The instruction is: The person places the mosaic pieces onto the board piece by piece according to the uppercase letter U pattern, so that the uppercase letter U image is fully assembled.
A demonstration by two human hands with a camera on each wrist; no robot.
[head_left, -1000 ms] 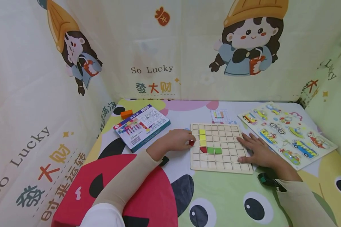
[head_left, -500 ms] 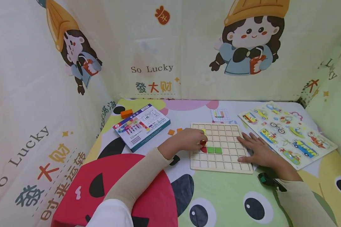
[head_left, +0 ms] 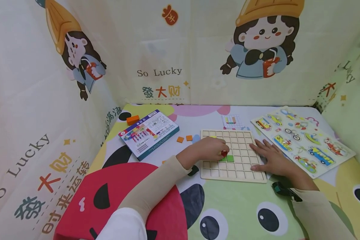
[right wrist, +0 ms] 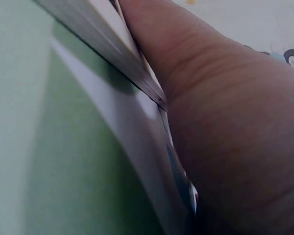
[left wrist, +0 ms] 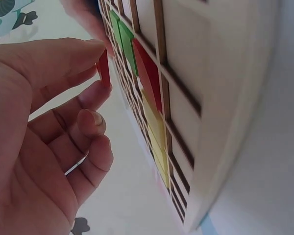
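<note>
In the head view, my left hand (head_left: 210, 150) is over the left half of a wooden grid board (head_left: 243, 174). Its thumb and a fingertip pinch a small red tile (left wrist: 104, 67), held off the board in the left wrist view. Set in the grid are two green tiles (left wrist: 122, 36), another red tile (left wrist: 148, 76) with a curved edge, and a line of yellow tiles (left wrist: 156, 129). My left hand covers most of the yellow ones in the head view. My right hand (head_left: 271, 160) rests with spread fingers on the board's right edge, thumb near the lower corner.
Orange square tiles (head_left: 180, 139) lie left of the board, beside a flat printed box (head_left: 150, 135) and an orange block (head_left: 133, 120). Behind the grid lies a pattern card (head_left: 232, 121). A vehicle picture board (head_left: 303, 141) sits at the right, close to my right hand.
My left hand has carried the red tile rightward from the board's left edge to near the green tiles, uncovering the orange tiles. My right hand has stayed in place.
</note>
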